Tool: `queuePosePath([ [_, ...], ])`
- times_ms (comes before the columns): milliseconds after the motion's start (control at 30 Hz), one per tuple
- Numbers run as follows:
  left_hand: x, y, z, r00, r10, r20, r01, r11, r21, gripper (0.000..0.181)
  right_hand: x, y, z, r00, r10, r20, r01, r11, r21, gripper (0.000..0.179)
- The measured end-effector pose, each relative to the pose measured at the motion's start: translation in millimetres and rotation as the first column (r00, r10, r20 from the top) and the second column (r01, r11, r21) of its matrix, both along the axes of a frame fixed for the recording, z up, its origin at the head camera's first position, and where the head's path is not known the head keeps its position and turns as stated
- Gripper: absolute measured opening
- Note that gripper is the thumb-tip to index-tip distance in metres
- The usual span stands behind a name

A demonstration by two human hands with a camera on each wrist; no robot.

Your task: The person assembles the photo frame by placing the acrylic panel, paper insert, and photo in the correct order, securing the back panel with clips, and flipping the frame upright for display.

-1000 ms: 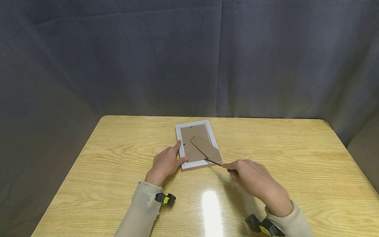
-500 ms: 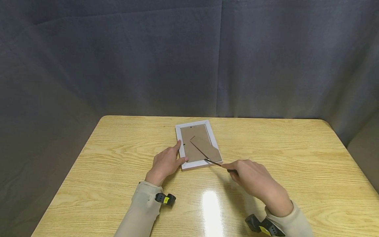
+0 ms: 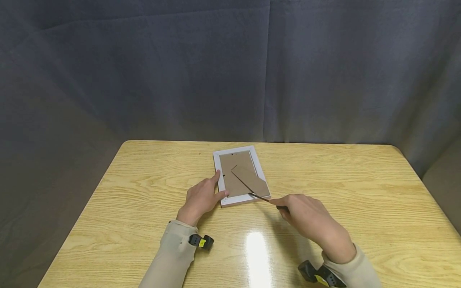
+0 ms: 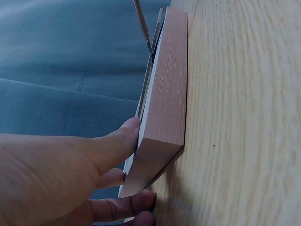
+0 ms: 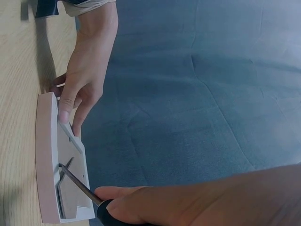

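A picture frame (image 3: pixel 237 199) lies on its face, with its brown backing board (image 3: pixel 227 160) and a stand leg (image 3: pixel 253 182) on top. My left hand (image 3: pixel 200 198) grips its near left corner; in the left wrist view the thumb (image 4: pixel 123 139) rests on the back, with fingers below along the side. My right hand (image 3: pixel 311 216) holds a screwdriver (image 5: pixel 82 187) by its dark handle (image 5: pixel 107 215), the index finger stretched toward the shaft. The screwdriver's tip is right at the near edge of the backing board, where it meets the white rim.
The frame rests on a light wooden table (image 3: pixel 144 180), near the middle of its far half. Behind the table hangs a dark grey curtain (image 3: pixel 198 80). Wrist cameras on black mounts sit on both wrists, the left camera (image 3: pixel 206 242) close to the tabletop.
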State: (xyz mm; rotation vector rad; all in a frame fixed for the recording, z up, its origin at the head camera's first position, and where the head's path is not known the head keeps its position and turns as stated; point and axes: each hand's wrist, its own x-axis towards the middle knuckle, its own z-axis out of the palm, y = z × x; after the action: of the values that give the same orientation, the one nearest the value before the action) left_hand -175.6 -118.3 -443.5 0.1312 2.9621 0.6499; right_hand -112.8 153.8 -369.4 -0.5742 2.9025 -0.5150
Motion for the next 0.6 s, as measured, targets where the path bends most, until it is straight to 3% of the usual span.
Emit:
queuePosePath([
  [600,0.3,0.7,1.0,1.000,-0.011,-0.002,0.011,1.000,-0.007,0.077,1.4,-3.9,-1.1,0.999,-0.036,0.027,0.036,0.999,0.001,0.043],
])
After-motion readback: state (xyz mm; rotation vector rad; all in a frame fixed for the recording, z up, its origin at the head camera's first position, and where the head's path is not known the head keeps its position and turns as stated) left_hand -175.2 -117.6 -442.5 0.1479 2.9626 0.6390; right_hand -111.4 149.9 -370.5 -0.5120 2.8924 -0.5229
